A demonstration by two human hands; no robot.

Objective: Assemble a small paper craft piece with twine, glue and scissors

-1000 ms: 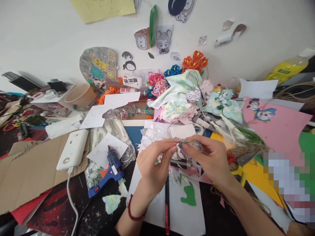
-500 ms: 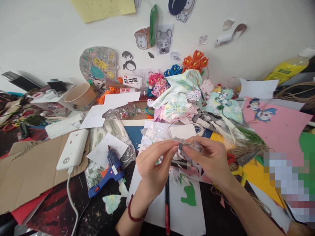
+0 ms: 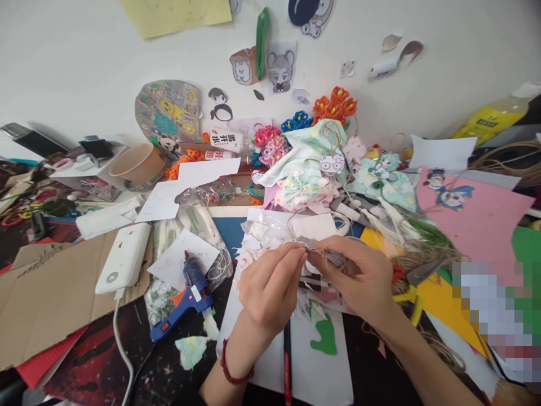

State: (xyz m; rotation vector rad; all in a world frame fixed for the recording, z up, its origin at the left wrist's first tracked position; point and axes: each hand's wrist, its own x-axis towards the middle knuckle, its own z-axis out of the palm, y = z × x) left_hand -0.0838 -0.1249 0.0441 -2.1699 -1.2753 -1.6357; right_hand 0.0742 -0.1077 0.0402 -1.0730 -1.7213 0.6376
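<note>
A small grey fabric piece [image 3: 336, 258] with thin twine on it is pinched between both hands at the centre. My left hand [image 3: 270, 285], with a dark red bracelet at the wrist, has its thumb and fingertips pressed together at the piece's left end. Curled round the right part of it are the fingers of my right hand [image 3: 359, 276]. Its finer details are too small to tell. Beneath the hands lie white paper sheets [image 3: 315, 366] with a black and red pencil [image 3: 288, 361] and a green scrap [image 3: 324, 335].
A blue glue gun [image 3: 190, 299] and a white power bank [image 3: 123, 258] with a cable are on the left. Scissors [image 3: 422, 274] and twine lie right of my right hand. Fabric pouches [image 3: 313, 163] and orange flowers [image 3: 336, 107] stand at the back.
My left hand has turned, its fingers now more closed and its back facing up. More of the grey piece shows inside my right hand.
</note>
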